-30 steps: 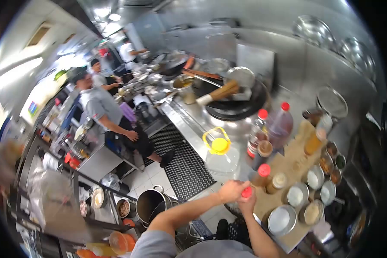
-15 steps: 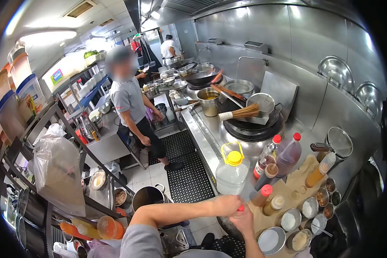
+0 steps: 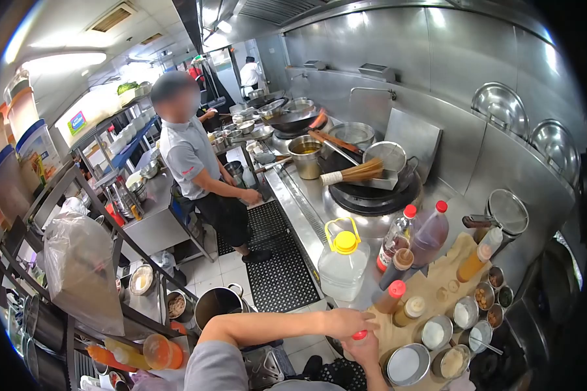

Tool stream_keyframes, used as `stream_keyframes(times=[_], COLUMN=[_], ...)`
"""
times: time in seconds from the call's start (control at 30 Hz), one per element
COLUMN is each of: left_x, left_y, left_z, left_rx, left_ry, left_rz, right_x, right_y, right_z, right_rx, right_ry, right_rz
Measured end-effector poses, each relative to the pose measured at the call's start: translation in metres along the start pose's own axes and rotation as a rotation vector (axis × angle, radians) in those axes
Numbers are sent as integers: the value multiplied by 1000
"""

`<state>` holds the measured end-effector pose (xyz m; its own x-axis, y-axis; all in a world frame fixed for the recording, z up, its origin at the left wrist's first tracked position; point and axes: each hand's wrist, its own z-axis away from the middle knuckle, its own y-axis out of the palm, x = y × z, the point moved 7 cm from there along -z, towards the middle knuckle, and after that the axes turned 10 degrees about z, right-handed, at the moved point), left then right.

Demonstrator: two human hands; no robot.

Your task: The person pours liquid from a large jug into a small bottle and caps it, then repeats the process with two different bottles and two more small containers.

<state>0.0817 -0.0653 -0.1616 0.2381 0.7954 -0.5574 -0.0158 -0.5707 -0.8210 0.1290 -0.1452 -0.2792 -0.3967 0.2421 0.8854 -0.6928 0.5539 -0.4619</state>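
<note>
Head view: at the near edge of the counter (image 3: pixel 293 202), the right hand (image 3: pixel 365 348) grasps a small bottle with a red cap (image 3: pixel 359 335), and the left hand (image 3: pixel 349 320) rests closed on this cap. Just behind stand steel bowls (image 3: pixel 437 332) and sauce bottles (image 3: pixel 390 296). Farther left is a big jug with yellow lid (image 3: pixel 342 267); far behind, a wok (image 3: pixel 375 186). At the far left stands another person (image 3: pixel 199 169).

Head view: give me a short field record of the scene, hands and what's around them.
setting: commercial kitchen, steel counter
left hand: on the red cap of a bottle
right hand: gripping that bottle below the cap; bottle body hidden
nearby: yellow-capped oil jug, red-capped sauce bottles, steel seasoning bowls
stove: wok with bamboo brush
other person: co-worker in a grey shirt standing by the counter
</note>
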Motion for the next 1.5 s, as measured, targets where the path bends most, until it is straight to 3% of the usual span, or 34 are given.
stream_keyframes(times=[0.03, 0.1, 0.13, 0.2, 0.23, 0.3, 0.43, 0.53, 0.6, 0.73, 0.8, 0.83, 0.9, 0.93, 1.07, 1.13, 1.17, 1.2, 1.23, 1.27, 1.3, 1.37, 1.43, 1.5], left_x=[-2, 10, 6, 18, 24, 13, 8, 8, 20, 25, 22, 28, 8, 5, 7, 23, 19, 16, 14, 13, 13, 15, 13, -6], left_y=[2, 16, 15, 19, 23, 14, 24, 22, 25, 34, 37, 38, 42, 38, 32, 38, 30, 24, 21, 21, 27, 26, 27, 30], left_z=[0, -2, -5, -6, -3, -3, -3, -9, -8, -2, 0, 0, -2, -2, 1, 8, 8, 8, 8, 8, 7, 9, 8, -6], left_rx=[2, 278, 275, 397, 395, 76, 90, 147, 283, 303, 101, 104, 229, 229, 336, 253, 228, 120, 115, 111, 156, 199, 292, 323], left_ry=[-1, -231, -231, -480, -475, -122, 16, -115, -443, -530, -245, -249, 104, 100, -292, -397, -435, -453, -503, -511, -491, -487, -457, -137], left_rz=[13, 47, 44, -45, -54, 48, 100, 72, -2, -89, -142, -139, 119, 124, 66, 116, 130, 97, 77, 38, 54, -26, -1, 133], right_x=[-6, -11, -14, -17, -10, 0, -14, 1, -6, 1, -4, -9, -10, -12, 16, 0, -3, 17, 16, 10, 2, 3, -2, -12], right_y=[0, 1, 1, 5, 3, -5, 0, -7, -5, -9, -8, -8, -5, -4, -7, 7, 6, -8, -9, -9, -8, -2, -11, -3], right_z=[5, 4, 5, 7, 8, 12, 14, 16, 17, 21, 23, 23, 23, 24, 26, 20, 22, 19, 24, 28, 31, 33, 36, 38], right_rx=[5, 28, 27, 75, 66, -10, 65, 34, 1, -100, -11, -7, 18, 23, -12, 98, 39, 88, -70, -222, -244, -165, -138, -57], right_ry=[12, -28, -32, -68, -74, 4, 3, -5, 55, 55, 133, 136, 25, 28, -45, 36, 64, 66, -6, -100, -53, -120, -22, -9], right_rz=[4, -10, -10, 56, 57, -16, 4, -72, -15, 14, -18, -21, -38, -39, -186, 15, -39, 38, 39, 56, 55, 93, 24, -19])
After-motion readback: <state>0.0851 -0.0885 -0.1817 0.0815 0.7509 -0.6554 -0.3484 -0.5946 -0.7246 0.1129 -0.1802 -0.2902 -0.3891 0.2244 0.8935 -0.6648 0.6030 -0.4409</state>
